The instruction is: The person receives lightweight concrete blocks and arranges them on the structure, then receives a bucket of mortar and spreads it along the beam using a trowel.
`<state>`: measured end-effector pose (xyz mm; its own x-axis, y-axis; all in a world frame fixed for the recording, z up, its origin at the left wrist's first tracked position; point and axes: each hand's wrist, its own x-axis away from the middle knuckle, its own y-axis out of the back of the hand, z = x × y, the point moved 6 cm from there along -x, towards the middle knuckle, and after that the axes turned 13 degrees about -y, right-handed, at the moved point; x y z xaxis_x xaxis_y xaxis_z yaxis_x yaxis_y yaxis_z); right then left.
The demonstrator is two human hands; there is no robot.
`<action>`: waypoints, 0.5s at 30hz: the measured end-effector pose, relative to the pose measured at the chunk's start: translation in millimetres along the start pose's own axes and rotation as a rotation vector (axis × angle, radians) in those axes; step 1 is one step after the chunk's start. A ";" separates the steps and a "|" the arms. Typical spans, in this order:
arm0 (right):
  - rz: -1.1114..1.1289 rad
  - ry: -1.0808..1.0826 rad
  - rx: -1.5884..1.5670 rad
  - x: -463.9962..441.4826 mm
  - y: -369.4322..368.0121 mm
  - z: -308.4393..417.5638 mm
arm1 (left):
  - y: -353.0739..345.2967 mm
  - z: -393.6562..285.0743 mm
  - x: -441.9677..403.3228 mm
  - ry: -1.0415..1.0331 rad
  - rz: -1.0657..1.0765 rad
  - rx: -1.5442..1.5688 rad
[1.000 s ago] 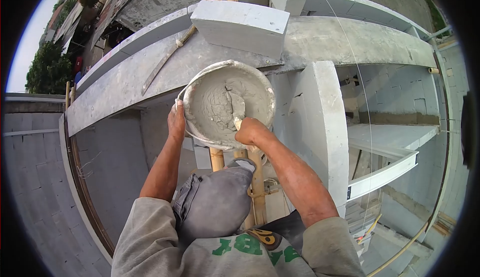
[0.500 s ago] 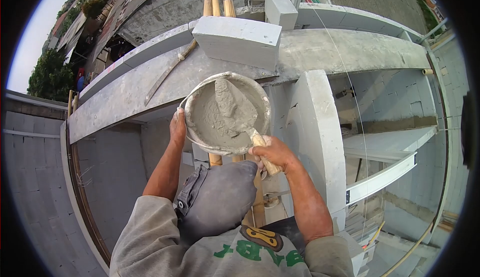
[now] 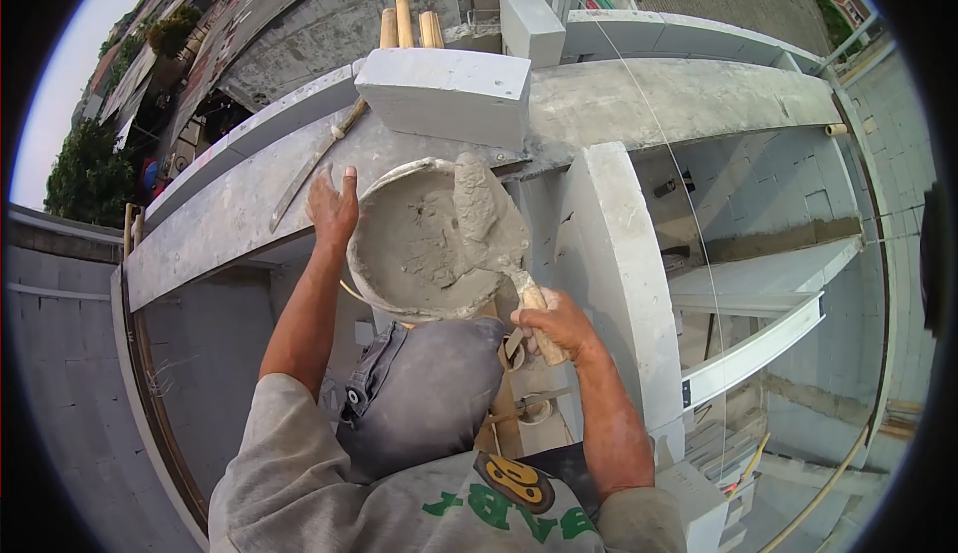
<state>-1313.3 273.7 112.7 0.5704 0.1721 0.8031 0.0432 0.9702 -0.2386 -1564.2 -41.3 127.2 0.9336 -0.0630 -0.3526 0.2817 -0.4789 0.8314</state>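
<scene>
My right hand (image 3: pixel 559 325) grips the wooden handle of a trowel (image 3: pixel 528 291). A thick heap of wet grey mortar (image 3: pixel 477 204) lies on its blade, which is hidden under the load. The trowel is over the right side of a round bucket (image 3: pixel 356 272) with more mortar inside. At the bucket's left rim, my left hand (image 3: pixel 334 202) is raised and open, thumb apart from the fingers, with nothing in it. The bucket stands just beyond my bent knee.
A light grey block (image 3: pixel 444 99) rests on the concrete ledge (image 3: pixel 689 99). Left of it lies a long-bladed tool (image 3: pixel 304 182) with a wooden handle. An upright block wall (image 3: pixel 624 283) rises close to my right arm. A thin string (image 3: pixel 684 169) crosses the right side, above a drop.
My left hand has let go of the bucket's rim and opened. The loaded trowel has been lifted and shifted right across the bucket. My view has shifted slightly.
</scene>
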 end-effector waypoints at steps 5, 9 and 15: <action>-0.050 -0.018 -0.049 10.9 28.6 9.5 | -36.1 -86.3 -95.3 -0.218 -0.020 -0.039; -0.095 -0.029 -0.093 17.3 53.2 13.3 | -64.0 -132.1 -156.1 -0.311 0.029 -0.092; -0.199 -0.050 -0.206 26.6 79.9 3.5 | -131.1 -140.1 -172.5 -0.411 0.171 -0.262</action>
<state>-1297.6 356.4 117.0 0.4932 -0.0050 0.8699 0.3187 0.9315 -0.1754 -1731.2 155.0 139.2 0.8219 -0.4852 -0.2985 0.2281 -0.1999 0.9529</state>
